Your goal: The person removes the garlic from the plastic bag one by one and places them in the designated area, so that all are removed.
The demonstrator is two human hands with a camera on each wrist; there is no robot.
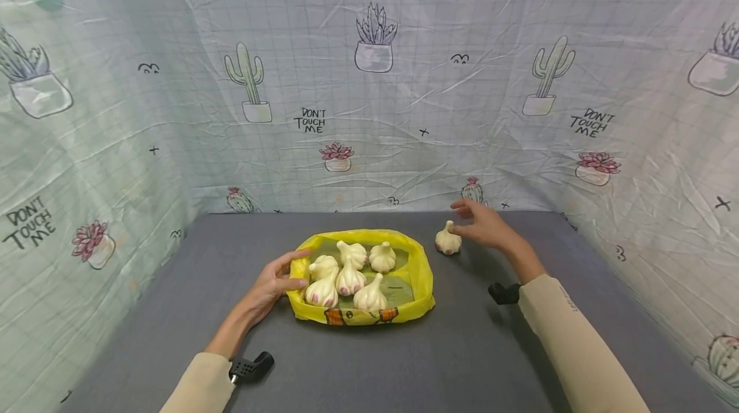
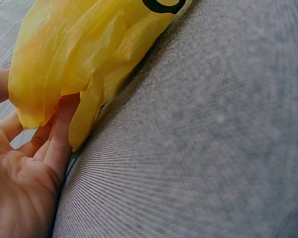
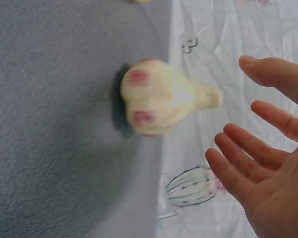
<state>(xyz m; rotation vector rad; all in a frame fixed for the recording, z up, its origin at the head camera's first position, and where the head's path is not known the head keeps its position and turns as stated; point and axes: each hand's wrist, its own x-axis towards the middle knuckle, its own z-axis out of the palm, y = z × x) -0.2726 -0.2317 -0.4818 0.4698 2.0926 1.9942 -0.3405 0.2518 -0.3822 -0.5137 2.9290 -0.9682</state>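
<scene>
An opened yellow plastic bag (image 1: 424, 281) with a rolled-down rim stands on the table. Inside it lie several garlic bulbs (image 1: 370, 296), cream with purple-pink patches. My left hand (image 1: 267, 286) holds the bag's left side: two digits reach over the rim, while other fingers lie against the outer wall, partly hidden by a yellow fold (image 2: 84, 116). To the right of the bag, a single garlic bulb (image 3: 156, 99) stands upright on the table. Just beside its stem is my right hand (image 1: 484, 226), fingers spread apart; in the right wrist view a gap separates them from the bulb.
The grey table (image 1: 369, 368) meets a fabric backdrop (image 1: 369, 99) printed with potted plants at the back and on both sides. A black wrist device sits at each cuff, the left one (image 1: 251, 367) close to the tabletop.
</scene>
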